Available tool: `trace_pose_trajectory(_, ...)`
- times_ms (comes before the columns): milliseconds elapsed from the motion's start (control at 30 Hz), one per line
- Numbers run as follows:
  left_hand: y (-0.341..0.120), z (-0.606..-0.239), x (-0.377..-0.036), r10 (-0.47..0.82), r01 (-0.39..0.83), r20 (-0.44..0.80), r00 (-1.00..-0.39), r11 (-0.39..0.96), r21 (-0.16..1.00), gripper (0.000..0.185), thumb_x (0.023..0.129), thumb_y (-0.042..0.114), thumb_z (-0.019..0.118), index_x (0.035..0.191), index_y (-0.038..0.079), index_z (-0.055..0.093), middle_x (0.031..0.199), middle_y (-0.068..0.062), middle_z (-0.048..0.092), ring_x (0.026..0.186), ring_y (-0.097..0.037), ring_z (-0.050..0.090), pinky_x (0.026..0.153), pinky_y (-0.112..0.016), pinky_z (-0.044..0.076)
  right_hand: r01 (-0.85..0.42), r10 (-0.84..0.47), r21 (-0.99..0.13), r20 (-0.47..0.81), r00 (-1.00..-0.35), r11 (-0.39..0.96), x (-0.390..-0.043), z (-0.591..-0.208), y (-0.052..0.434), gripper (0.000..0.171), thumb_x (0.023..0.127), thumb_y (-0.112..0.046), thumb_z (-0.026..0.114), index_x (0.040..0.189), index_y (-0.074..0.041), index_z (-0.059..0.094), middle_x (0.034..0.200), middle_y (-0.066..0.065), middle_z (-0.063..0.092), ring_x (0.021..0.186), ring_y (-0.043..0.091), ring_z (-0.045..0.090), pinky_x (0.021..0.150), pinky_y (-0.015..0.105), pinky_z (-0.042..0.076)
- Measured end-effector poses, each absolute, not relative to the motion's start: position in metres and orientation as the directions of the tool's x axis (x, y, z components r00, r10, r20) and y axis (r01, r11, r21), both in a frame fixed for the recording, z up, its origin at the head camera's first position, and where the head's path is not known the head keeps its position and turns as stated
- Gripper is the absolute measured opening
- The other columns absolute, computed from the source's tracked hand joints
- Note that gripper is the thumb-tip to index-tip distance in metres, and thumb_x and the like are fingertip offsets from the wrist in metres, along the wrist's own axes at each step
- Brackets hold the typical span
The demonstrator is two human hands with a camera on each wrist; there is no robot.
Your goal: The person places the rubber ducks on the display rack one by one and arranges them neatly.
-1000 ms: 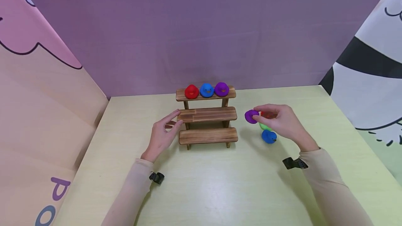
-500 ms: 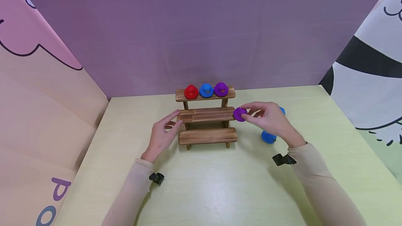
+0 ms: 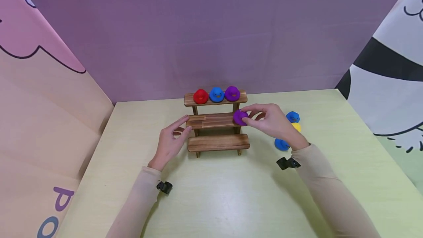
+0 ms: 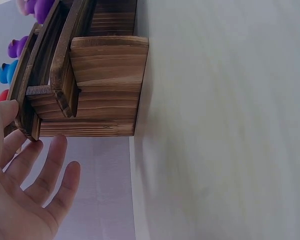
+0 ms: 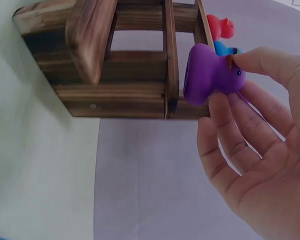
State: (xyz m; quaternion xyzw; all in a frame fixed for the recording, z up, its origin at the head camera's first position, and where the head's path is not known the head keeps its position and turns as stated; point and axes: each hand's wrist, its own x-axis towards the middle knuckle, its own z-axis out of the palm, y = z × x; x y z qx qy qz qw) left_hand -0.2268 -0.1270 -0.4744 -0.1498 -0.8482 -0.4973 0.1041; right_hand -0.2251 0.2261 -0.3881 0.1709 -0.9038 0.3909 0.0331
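A three-tier wooden display stand (image 3: 218,143) stands on the table. My left hand (image 3: 168,144) holds the left end of its middle tier, thumb at the front edge and fingertips at the back. My right hand (image 3: 272,122) pinches a purple rubber duck (image 3: 240,118) by its head, at the right end of the middle tier. In the right wrist view that duck (image 5: 207,75) has its flat base turned toward the tier. Along the top tier sit a red duck (image 3: 201,96), a blue duck (image 3: 217,94) and another purple duck (image 3: 232,93).
Right of the stand, partly behind my right hand, are a blue duck (image 3: 292,116), a yellow duck (image 3: 296,126) and a nearer blue duck (image 3: 282,144) on the pale table (image 3: 211,194). A purple cloth wall (image 3: 211,32) rises behind the stand.
My right hand has carried the purple duck leftward from beside the stand to the middle tier's right end, uncovering the far blue and yellow ducks. My left hand has stayed in place.
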Motion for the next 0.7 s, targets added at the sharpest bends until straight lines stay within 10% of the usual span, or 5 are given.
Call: trace_pose_trajectory(700, -0.128, -0.476, -0.227, 0.149, 0.385, 0.358, -0.922, 0.453, 0.804, 0.043, 0.105, 0.026, 0.07, 0.148, 0.016, 0.066, 0.154, -0.001, 0.063, 0.103, -0.026, 0.076, 0.094, -0.045, 0.063, -0.39, -0.378, -0.743, 0.198, -0.904, 0.544, -0.239, -0.387, 0.172, 0.032, 0.095, -0.024, 0.082, 0.124, -0.013, 0.08, 0.101, 0.006, 0.082, 0.09, 0.022, 0.076, 0.078, 0.032, 0.063)
